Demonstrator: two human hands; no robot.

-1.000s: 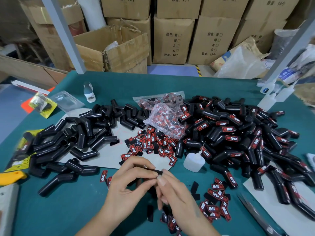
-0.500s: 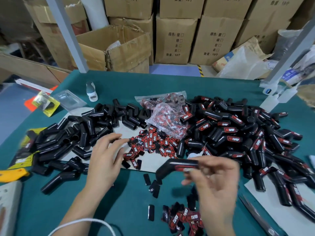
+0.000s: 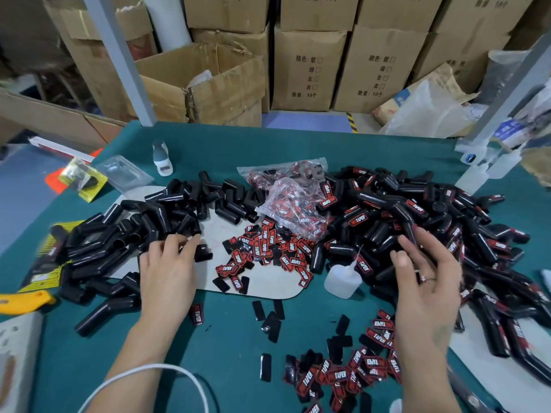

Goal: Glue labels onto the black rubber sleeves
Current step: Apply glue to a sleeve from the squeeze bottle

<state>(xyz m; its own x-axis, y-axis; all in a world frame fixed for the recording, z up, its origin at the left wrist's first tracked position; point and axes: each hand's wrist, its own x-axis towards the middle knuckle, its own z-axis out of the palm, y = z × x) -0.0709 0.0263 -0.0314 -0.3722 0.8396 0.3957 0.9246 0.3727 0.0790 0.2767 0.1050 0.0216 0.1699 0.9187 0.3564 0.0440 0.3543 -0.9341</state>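
A worker's left hand reaches forward over a green-topped table, its fingertips curling onto one plain black rubber sleeve at the near edge of the unlabelled sleeve pile, which spreads ahead of and to the left of that hand. The right hand hangs with fingers spread and relaxed, grasping nothing, just above the near edge of the labelled sleeve heap that stretches ahead of it and off to its right; a ring shows on one finger. Between the two hands lie loose red-and-black labels on a pale sheet, with a small clear glue bottle just to the left of the right hand. More labels are scattered on the table below the right hand, near the wrist. A plastic bag of labels sits beyond the loose ones, between the two piles. Behind the table stand stacked cardboard boxes.
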